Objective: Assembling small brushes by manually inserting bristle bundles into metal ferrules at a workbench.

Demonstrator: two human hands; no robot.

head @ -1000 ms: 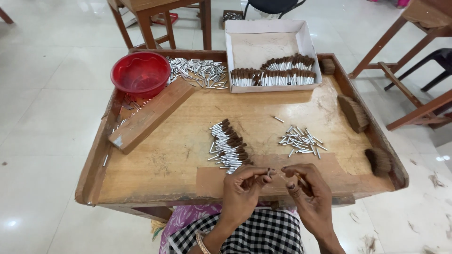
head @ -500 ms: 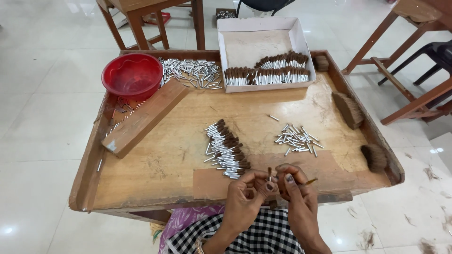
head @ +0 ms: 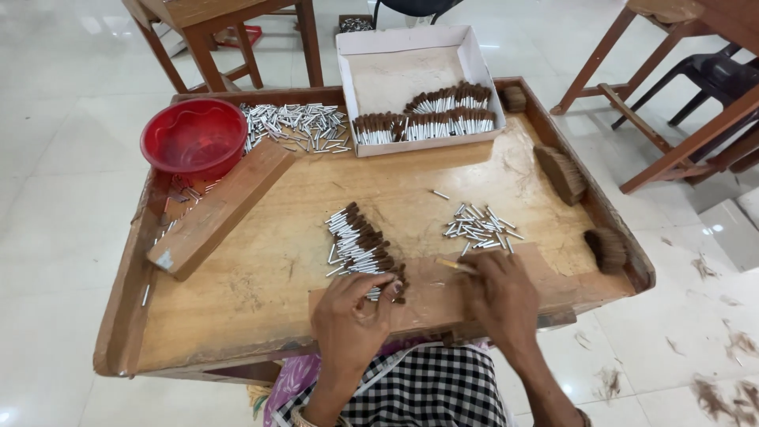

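I sit at a rimmed wooden worktable (head: 261,277). My left hand (head: 352,320) reaches to the near end of a pile of short silver tubes with brown bristle tips (head: 360,245), its fingertips pinched on one such tube there. My right hand (head: 498,296) lies just to the right, pinching a thin tan stick (head: 452,264) that points left. Its fingers are close to a loose heap of plain silver tubes (head: 478,228) in front of it.
A white cardboard box (head: 399,75) at the back holds rows of bristle-tipped tubes. At the back left are more silver tubes (head: 296,126), a red bowl (head: 194,138) and a long wooden block (head: 221,207). Brown fibre bundles (head: 561,174) lie along the right rim. Wooden furniture stands around.
My hands were together at the front edge working one piece. They have parted: the left went to the bristle-tipped pile, the right moved up toward the plain tubes.
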